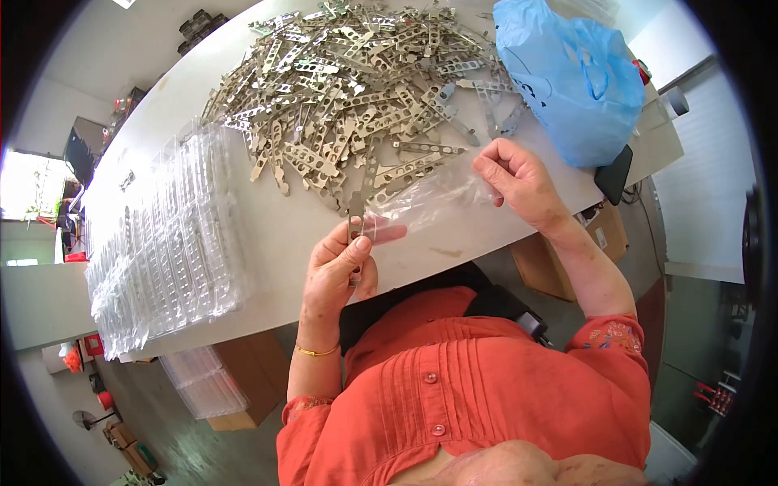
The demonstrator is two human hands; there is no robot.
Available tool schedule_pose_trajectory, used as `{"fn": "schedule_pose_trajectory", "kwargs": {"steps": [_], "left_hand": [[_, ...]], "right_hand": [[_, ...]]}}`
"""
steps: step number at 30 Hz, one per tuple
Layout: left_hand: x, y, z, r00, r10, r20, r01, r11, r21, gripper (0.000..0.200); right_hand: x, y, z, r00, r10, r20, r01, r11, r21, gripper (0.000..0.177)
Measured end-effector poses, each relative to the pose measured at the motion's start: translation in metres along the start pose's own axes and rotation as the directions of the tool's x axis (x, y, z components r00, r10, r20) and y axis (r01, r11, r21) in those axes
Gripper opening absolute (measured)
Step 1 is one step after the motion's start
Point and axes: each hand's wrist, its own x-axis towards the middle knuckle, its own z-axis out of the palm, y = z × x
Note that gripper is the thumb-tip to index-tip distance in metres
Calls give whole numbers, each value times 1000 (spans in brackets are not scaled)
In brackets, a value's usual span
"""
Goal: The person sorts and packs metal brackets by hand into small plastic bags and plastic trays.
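Observation:
My left hand (342, 261) is closed, with thumb and fingers pinching a flat metal strip with holes (357, 204) that stands up from the grip. A clear plastic bag (429, 196) stretches between my two hands, its left end around or against the fingers of my left hand. My right hand (519, 182) pinches the bag's other end between thumb and fingers. Just beyond both hands lies a large heap of similar perforated metal strips (340, 97), spread loosely over the white table.
Stacked clear plastic trays (166, 235) stand on the table's left side. A blue plastic bag (571, 81) sits at the right, with a dark phone-like object (613, 174) beside it. Cardboard boxes (547, 263) are under the table (438, 255).

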Motion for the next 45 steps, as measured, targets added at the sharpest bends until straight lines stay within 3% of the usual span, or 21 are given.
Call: {"fn": "schedule_pose_trajectory", "kwargs": {"steps": [5, 11, 15, 21, 25, 35, 37, 43, 45], "left_hand": [[-2, 3, -2, 997, 5, 72, -2, 999, -40, 51], [-2, -1, 2, 998, 59, 21, -59, 998, 0, 50], [-2, 0, 3, 998, 68, 3, -68, 998, -12, 50], [-5, -2, -2, 1000, -16, -10, 16, 998, 60, 45], [-6, -2, 4, 999, 8, 38, -9, 1000, 29, 44], [-4, -2, 1, 993, 76, 90, -71, 995, -66, 54], [-3, -1, 2, 994, 75, 80, -70, 996, -61, 54], [-2, 0, 19, 998, 30, 57, -28, 999, -29, 53], [-2, 2, 23, 998, 24, 55, -24, 1000, 0, 53]], "right_hand": [[-1, 0, -1, 1000, 13, 19, -13, 999, 43, 17], [-3, -3, -5, 999, -36, -22, 36, 999, 22, 16], [-9, -6, 8, 1000, -26, -4, 26, 993, 119, 15], [-6, -2, 1, 1000, 13, 4, -13, 994, 110, 16], [-6, -7, 1, 997, 64, 49, -67, 996, 65, 20], [-10, -9, 1, 999, 25, 26, -26, 998, 57, 21], [-15, -9, 9, 999, 37, -28, -28, 967, 253, 18], [-25, -6, 35, 981, 131, 141, -177, 902, 395, 17], [-21, 3, 38, 981, 76, 180, -154, 870, 469, 13]]}}
